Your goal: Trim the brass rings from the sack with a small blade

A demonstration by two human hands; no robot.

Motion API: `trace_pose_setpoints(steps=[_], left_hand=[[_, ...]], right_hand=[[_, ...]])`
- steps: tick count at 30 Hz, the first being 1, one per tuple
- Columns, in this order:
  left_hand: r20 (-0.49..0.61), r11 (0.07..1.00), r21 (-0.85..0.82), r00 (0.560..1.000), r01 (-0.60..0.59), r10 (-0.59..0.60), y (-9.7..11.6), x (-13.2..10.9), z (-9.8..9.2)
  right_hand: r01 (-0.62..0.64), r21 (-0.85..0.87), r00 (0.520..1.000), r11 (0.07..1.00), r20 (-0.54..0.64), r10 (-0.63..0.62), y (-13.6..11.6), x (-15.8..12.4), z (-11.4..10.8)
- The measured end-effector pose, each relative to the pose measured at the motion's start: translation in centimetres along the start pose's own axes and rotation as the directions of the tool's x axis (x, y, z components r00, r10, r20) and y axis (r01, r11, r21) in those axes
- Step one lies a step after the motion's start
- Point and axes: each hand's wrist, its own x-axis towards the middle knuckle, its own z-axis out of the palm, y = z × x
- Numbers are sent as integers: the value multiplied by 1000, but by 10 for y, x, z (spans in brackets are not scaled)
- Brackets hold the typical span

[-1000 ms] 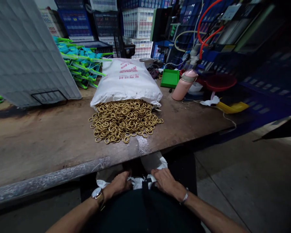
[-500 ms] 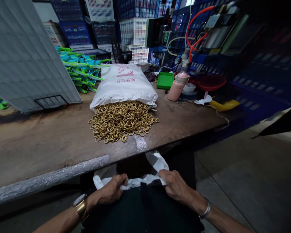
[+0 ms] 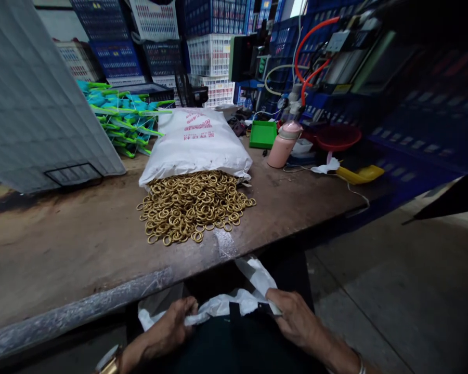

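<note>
Below the table edge, a white plastic bag [image 3: 234, 301] is stretched across my lap, its mouth gaping toward the table. My left hand [image 3: 177, 319] is closed on the bag's near rim, the fingers curled round it. At the other side, my right hand [image 3: 294, 317] grips the same rim, thumb on top. The inside of the bag is dark, so its contents cannot be made out. On the table in front lies a heap of brass-coloured rings [image 3: 195, 208], spilling from the mouth of a full white sack [image 3: 198, 145] with red print.
The wooden table [image 3: 62, 249] has a tape-wrapped front edge. A grey panel [image 3: 50, 93] stands at left beside green and turquoise pieces [image 3: 125, 114]. To the right are a green tray [image 3: 262, 135], a pink bottle [image 3: 284, 146] and a red bowl [image 3: 337, 137]. Stacked crates [image 3: 210, 54] stand behind.
Both hands have moved slightly apart and lower in the picture, still gripping the bag, whose rim is spread wider. The view has tilted a little; the ring heap looks the same.
</note>
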Motion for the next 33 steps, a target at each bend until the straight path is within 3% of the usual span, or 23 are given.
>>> trace_pose_setpoints(steps=[5, 7, 9, 10, 11, 12, 15, 17, 19, 22, 26, 29, 33], left_hand=[[-73, 996, 55, 994, -77, 81, -1, 4, 2], [-116, 981, 49, 974, -190, 195, 5, 4, -5], [-288, 966, 44, 922, -257, 258, 9, 6, -18], [-424, 965, 51, 869, -258, 254, 8, 8, -26], [-573, 971, 60, 789, -230, 222, 5, 12, -36], [-715, 979, 73, 674, -191, 185, -1, 17, -46], [-918, 990, 133, 371, -43, 140, -27, 34, -77], [-966, 988, 129, 234, 82, 107, -41, 45, -92], [-963, 969, 129, 260, 209, 72, -47, 54, -99], [-950, 934, 138, 309, 328, 32, -38, 65, -100], [-956, 927, 108, 293, 358, -2, -18, 79, -98], [-965, 933, 66, 260, 353, -30, -7, 88, -96], [-966, 945, 55, 256, 321, -31, 6, 101, -90]], right_hand=[[-120, 256, 990, 959, 103, 97, -9, 22, -30], [-103, 306, 992, 946, -34, 119, -11, 39, -49], [-93, 265, 954, 960, -252, 162, -6, 63, -67], [-83, 230, 918, 970, -361, 164, -2, 76, -75], [-86, 188, 877, 978, -451, 164, 5, 90, -81], [-99, 138, 847, 986, -508, 156, 12, 105, -87], [-211, -8, 802, 978, -573, 168, 29, 146, -97], [-307, -30, 790, 951, -565, 237, 33, 167, -99], [-375, -51, 790, 926, -539, 290, 28, 182, -97], [-396, -106, 816, 912, -496, 297, 9, 194, -87], [-311, -169, 842, 935, -506, 189, -23, 199, -67], [-307, -180, 847, 934, -499, 182, -41, 203, -53], [-285, -201, 863, 937, -479, 160, -55, 209, -41]])
